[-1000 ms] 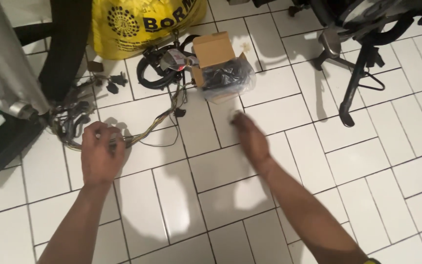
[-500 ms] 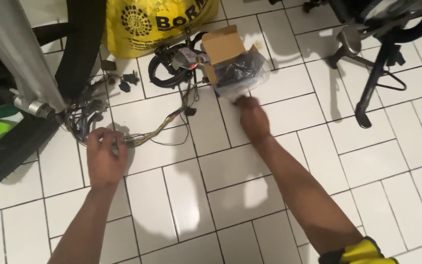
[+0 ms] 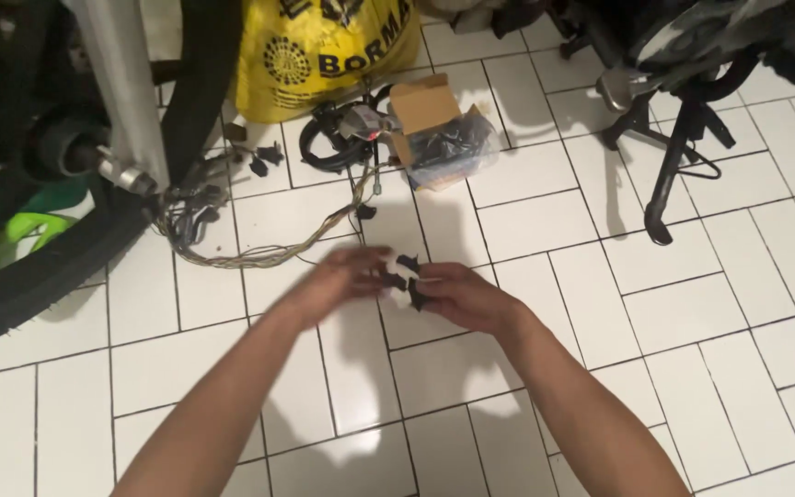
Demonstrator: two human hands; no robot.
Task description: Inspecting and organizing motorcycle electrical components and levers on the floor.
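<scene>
Above the white tiled floor point(image 3: 545, 221), left hand point(image 3: 347, 281) and right hand point(image 3: 457, 294) meet, both pinching small black clips point(image 3: 407, 281), possibly plastic; best kept close, fingertips steady, aligned before pressing.

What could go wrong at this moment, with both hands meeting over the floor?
The small black parts are pinched between the fingertips of the left hand and right hand above bare tile floor; one might slip and scatter. The loose wire bundle lies just beyond the left hand and could snag it.
</scene>
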